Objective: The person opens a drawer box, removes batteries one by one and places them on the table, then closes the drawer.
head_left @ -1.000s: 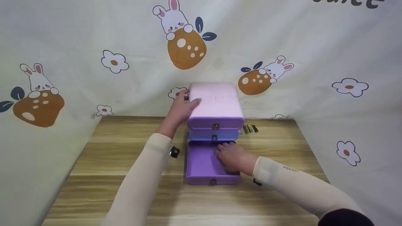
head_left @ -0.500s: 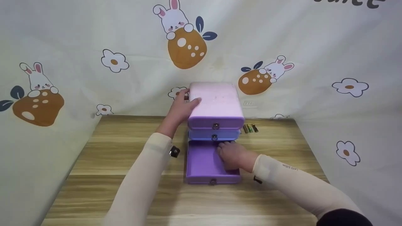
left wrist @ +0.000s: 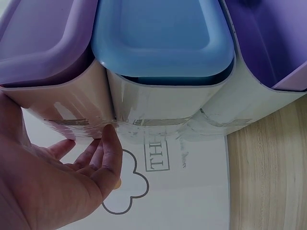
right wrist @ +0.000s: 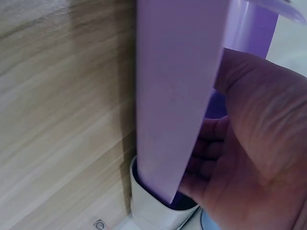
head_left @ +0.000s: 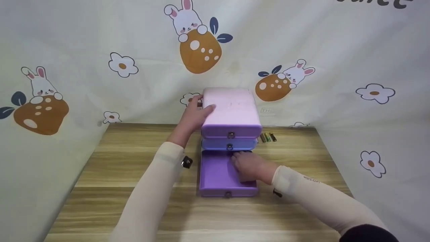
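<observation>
A drawer cabinet (head_left: 235,106) of three stacked units stands at the far middle of the table. Its upper purple drawer (head_left: 218,131) and blue drawer (head_left: 215,144) are pushed in, and the bottom purple drawer (head_left: 218,171) is pulled out. My left hand (head_left: 194,116) grips the top unit's left edge, thumb on top; in the left wrist view its bent fingers (left wrist: 111,153) lie against the unit's side. My right hand (head_left: 252,166) reaches into the bottom drawer, fingers bent toward the back. The drawer wall (right wrist: 180,96) partly covers these fingers, so whether they hold anything is hidden.
Several small batteries (head_left: 267,137) lie on the table right of the cabinet. A wood-grain table (head_left: 134,198) spreads around it. Close behind hangs a printed cloth (head_left: 151,90) with rabbits and flowers, which also walls off both sides.
My right hand's fingers have drawn in and shifted slightly toward the back of the bottom drawer. The left hand and the cabinet have stayed put.
</observation>
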Tool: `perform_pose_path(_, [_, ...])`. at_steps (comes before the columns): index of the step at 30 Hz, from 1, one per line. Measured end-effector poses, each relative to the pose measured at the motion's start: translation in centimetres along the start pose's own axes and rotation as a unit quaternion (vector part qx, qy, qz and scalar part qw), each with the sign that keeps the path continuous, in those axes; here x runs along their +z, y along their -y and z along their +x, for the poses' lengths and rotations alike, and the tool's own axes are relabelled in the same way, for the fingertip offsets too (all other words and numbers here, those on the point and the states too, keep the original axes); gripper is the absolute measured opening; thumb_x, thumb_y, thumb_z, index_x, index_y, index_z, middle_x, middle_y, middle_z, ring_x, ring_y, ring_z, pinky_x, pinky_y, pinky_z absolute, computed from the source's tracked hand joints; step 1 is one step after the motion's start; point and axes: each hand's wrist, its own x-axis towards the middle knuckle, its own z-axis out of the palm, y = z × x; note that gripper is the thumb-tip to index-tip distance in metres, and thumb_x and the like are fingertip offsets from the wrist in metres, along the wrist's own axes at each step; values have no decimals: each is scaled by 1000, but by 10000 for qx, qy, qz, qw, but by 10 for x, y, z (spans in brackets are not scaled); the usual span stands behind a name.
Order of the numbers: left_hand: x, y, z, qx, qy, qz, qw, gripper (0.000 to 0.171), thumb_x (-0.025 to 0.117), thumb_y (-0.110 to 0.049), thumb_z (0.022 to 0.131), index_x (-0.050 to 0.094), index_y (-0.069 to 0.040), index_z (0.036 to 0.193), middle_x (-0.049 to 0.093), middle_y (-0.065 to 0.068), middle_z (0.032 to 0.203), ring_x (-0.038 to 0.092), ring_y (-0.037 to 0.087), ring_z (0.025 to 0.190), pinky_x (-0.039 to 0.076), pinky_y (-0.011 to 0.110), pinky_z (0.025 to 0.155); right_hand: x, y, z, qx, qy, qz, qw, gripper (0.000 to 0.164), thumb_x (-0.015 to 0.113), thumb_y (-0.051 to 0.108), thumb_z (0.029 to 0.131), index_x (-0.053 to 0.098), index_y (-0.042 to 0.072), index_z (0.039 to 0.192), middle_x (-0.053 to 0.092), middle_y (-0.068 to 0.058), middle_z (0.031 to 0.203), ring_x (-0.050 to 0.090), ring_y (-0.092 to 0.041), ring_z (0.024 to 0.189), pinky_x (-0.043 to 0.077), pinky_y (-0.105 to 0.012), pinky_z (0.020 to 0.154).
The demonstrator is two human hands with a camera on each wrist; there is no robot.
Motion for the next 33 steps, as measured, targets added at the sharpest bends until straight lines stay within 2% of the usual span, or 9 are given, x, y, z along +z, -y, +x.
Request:
perform_pose_path(4, [-1,0,0,95,22,-83,9999,87,72,-52,105,32,-17,173,49,18,165,51,34,149,45,50,121,2,-3,-2,-353,-421,265,9981,58,78,25,89,65,-7,136,69,-22,131,68,-37,118,56,-50,108])
perform_pose_path(6, [-1,0,0,149,15,-108,9998,86,73,-51,105,32,-16,172,50,19,164,53,34,147,46,49,120,2,-4,-4,-486,-628,397,9961,55,81,27,87,66,-3,131,69,-19,128,68,-35,115,57,-49,107])
perform_pose_path(9, [-1,1,1,182,-20,-107,9998,86,73,-50,105,33,-15,172,50,19,163,53,34,146,46,49,119,2,-5,-7,-654,-874,561,9924,46,84,32,86,67,6,120,68,-11,117,66,-29,104,58,-48,98])
perform_pose_path(12, [-1,1,1,165,-27,-65,9998,86,73,-50,105,32,-15,172,50,19,164,52,34,148,46,49,120,0,-7,-13,-728,-984,724,9898,38,84,38,86,64,14,109,62,-2,105,60,-21,88,58,-44,84])
perform_pose_path(15, [0,2,2,151,-25,-31,9999,86,72,-50,105,32,-14,172,49,19,165,51,34,149,45,48,121,-5,-10,-21,-697,-1042,898,9880,35,83,39,87,62,17,104,58,3,100,55,-17,79,55,-40,73])
perform_pose_path(18, [0,2,2,136,-25,-44,9999,87,73,-50,105,32,-15,172,49,19,165,51,35,149,45,49,121,-12,-14,-29,-708,-1162,956,9861,32,81,38,89,61,17,103,56,3,97,53,-16,75,53,-38,68])
perform_pose_path(23, [0,1,2,82,-3,-38,10000,87,73,-51,104,32,-16,173,48,19,166,50,35,150,45,50,122,-24,-20,-44,-827,-1360,1094,9812,28,80,34,89,63,17,101,56,4,95,52,-15,75,52,-36,67])
perform_pose_path(27, [0,0,2,3,18,-23,10000,88,72,-52,105,30,-17,174,47,18,167,49,35,151,44,50,123,-31,-25,-56,-753,-1352,1249,9800,26,80,31,88,64,16,103,58,4,98,54,-14,76,53,-35,66])
perform_pose_path(33, [0,1,1,70,23,-48,10000,88,72,-53,105,31,-16,173,49,18,165,51,34,150,45,50,121,-37,-37,-69,-540,-1334,1382,9799,30,81,29,89,72,13,113,66,1,110,66,-20,90,60,-44,81])
